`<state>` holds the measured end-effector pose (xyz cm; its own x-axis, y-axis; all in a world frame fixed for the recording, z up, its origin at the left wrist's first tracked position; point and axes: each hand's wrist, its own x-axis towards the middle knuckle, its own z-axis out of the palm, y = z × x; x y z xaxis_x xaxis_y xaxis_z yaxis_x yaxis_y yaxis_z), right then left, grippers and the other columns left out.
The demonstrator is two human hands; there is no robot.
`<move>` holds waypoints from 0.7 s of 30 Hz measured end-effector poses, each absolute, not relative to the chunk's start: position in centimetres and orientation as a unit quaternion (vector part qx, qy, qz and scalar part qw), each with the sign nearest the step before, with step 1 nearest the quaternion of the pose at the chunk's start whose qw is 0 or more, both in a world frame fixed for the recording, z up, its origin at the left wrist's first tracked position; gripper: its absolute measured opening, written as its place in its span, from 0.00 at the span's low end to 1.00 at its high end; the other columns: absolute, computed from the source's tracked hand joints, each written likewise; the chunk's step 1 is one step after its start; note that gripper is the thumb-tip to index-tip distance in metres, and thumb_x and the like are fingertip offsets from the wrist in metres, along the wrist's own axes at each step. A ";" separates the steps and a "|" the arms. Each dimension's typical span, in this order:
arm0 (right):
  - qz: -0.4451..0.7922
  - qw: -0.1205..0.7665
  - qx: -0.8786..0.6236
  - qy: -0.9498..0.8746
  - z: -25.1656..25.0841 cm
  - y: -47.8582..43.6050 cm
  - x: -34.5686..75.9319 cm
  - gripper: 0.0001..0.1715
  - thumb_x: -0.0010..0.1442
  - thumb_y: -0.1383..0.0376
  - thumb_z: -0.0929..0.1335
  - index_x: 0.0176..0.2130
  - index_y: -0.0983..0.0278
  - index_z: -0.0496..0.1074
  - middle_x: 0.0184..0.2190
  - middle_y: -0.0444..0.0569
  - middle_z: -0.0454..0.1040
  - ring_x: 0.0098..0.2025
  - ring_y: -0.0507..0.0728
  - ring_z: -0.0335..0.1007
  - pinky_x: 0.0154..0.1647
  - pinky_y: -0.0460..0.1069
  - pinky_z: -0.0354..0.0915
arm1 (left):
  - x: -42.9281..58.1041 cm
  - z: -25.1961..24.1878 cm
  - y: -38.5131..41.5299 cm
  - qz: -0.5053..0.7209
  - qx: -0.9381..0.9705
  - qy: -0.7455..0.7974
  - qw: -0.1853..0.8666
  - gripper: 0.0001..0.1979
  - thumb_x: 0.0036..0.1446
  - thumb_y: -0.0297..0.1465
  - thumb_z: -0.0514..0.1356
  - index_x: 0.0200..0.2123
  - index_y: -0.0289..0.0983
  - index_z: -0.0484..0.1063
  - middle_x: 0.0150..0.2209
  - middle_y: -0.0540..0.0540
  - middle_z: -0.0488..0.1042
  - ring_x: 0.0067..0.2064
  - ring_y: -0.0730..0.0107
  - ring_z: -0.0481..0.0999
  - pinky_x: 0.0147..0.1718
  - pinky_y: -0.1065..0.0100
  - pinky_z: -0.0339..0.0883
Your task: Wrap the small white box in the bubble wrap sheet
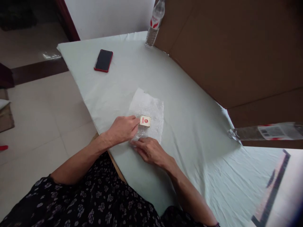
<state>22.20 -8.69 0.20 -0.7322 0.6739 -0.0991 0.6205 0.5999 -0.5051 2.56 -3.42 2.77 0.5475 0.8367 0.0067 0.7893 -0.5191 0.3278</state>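
A small cream-coloured box (145, 121) with red print on its top sits on a sheet of bubble wrap (155, 110), laid on the table. My left hand (124, 128) is closed, its curled fingertips at the box's left side; its thumb is partly hidden. Just below the box, my right hand (151, 150) rests on the near edge of the bubble wrap, thumb and fingers pinched together on that edge.
A phone in a red case (103, 60) lies toward the far left of the cloth-covered table (184, 126). One clear plastic bottle (155, 25) stands at the back; another bottle (267, 131) is at right, by the big brown cardboard panel (227, 50).
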 end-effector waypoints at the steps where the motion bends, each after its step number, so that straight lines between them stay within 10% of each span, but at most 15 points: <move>1: 0.280 0.090 -0.376 -0.879 0.2 -8.5 22.5 0.15 0.68 0.67 0.64 0.50 0.60 0.77 0.33 0.48 0.78 0.33 0.55 0.73 0.36 0.50 0.67 | 2.3 2.4 -3.4 0.062 0.856 0.491 0.148 0.10 0.64 0.29 0.54 0.41 0.36 0.76 0.40 0.44 0.78 0.36 0.63 0.78 0.32 0.66 0.68; 8: 0.155 0.265 -0.511 -0.803 -0.5 -4.6 24.0 0.30 0.63 0.61 0.70 0.62 0.60 0.67 0.61 0.59 0.70 0.62 0.67 0.67 0.60 0.63 0.68 | 2.6 0.8 -3.9 0.054 0.836 0.523 0.157 0.23 0.60 0.41 0.65 0.54 0.36 0.70 0.56 0.37 0.71 0.53 0.52 0.75 0.45 0.59 0.73; 21: 0.111 0.329 -0.711 -0.611 -1.4 -6.5 35.3 0.30 0.56 0.51 0.71 0.55 0.61 0.72 0.51 0.55 0.78 0.46 0.62 0.75 0.46 0.60 0.72 | 2.8 0.3 -4.2 0.027 0.846 0.515 0.134 0.25 0.57 0.42 0.68 0.52 0.34 0.72 0.57 0.33 0.69 0.55 0.46 0.70 0.51 0.51 0.71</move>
<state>35.32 -6.47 -1.43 0.2279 0.9424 0.2450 0.7965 -0.0357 -0.6036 2.83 -4.22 0.28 0.4690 0.8784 -0.0918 0.8637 -0.4345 0.2553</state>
